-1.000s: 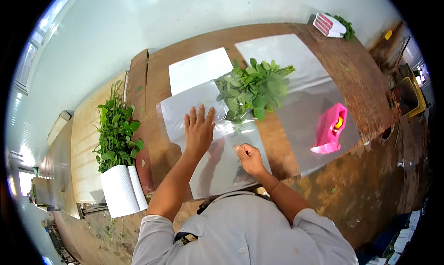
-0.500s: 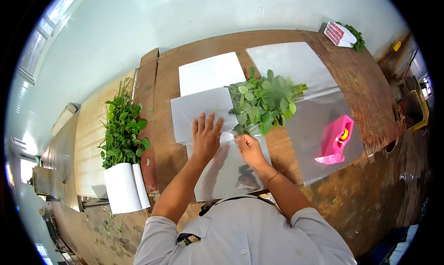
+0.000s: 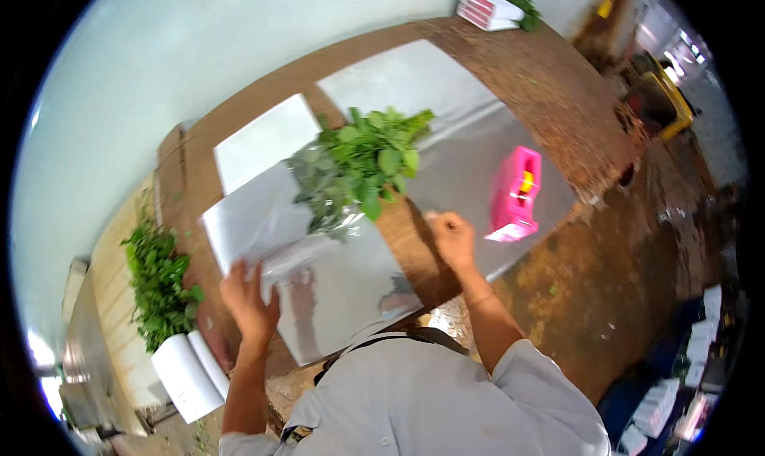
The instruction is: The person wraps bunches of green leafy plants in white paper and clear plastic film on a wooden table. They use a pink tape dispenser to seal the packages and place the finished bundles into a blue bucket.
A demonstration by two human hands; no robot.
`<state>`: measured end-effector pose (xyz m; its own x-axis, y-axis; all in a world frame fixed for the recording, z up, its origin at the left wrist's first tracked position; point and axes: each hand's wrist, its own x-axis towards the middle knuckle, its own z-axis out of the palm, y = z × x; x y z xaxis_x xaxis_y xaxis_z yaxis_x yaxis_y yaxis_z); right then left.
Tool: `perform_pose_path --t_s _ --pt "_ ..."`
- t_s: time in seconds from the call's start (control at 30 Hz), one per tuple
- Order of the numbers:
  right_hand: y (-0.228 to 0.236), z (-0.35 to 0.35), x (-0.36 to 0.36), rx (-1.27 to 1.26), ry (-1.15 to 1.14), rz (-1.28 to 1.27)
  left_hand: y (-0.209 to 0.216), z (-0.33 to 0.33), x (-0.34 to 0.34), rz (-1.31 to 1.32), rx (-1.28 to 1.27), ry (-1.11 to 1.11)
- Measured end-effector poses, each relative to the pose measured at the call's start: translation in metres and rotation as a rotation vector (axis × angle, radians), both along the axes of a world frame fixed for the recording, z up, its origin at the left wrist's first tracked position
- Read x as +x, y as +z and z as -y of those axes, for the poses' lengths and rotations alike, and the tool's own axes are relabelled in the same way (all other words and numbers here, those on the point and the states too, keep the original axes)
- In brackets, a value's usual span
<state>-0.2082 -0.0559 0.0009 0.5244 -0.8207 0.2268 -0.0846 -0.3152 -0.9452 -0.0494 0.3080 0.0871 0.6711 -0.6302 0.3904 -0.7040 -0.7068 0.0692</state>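
A bunch of leafy green stems [image 3: 378, 155] lies on the table, its left part covered by clear plastic wrap [image 3: 351, 289] folded over it. My left hand [image 3: 251, 303] rests at the lower left edge of the wrap, fingers apart and holding nothing I can see. To the right of the wrap hovers my right hand [image 3: 454, 239], clear of the bunch. Its fingers look curled, but motion smears them. The pink tape dispenser [image 3: 510, 197] with a yellow core stands to the right of that hand.
A white sheet [image 3: 267, 141] lies behind the wrap, and pale sheets [image 3: 398, 78] cover the table's middle and right. At left is another leafy bunch [image 3: 155, 277] in white wrapping [image 3: 185, 375]. A white-wrapped bundle [image 3: 488, 11] stands in the far corner.
My right hand has left the wrap's edge and moved right, towards the tape dispenser. My left hand has slid to the wrap's lower left. The whole view has turned.
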Motion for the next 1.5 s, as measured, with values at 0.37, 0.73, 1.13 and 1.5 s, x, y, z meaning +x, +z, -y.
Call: perform_pose_path --t_s 0.37,0.73,1.13,1.5 --pt "0.062 0.102 -0.135 -0.138 -0.242 -0.286 -0.033 0.247 -0.139 -0.823 -0.357 -0.623" --pt "-0.007 -0.037 -0.255 0.802 -0.032 -0.155 -0.071 0.409 -0.188 -1.448 -0.321 -0.447" --pt "0.048 -0.111 -0.073 0.588 0.833 -0.432 0.006 0.123 0.007 -0.795 -0.636 -0.378" --pt "0.096 -0.258 0.077 0.860 0.839 -0.269 -0.004 -0.051 0.146 -0.499 -0.865 0.221"
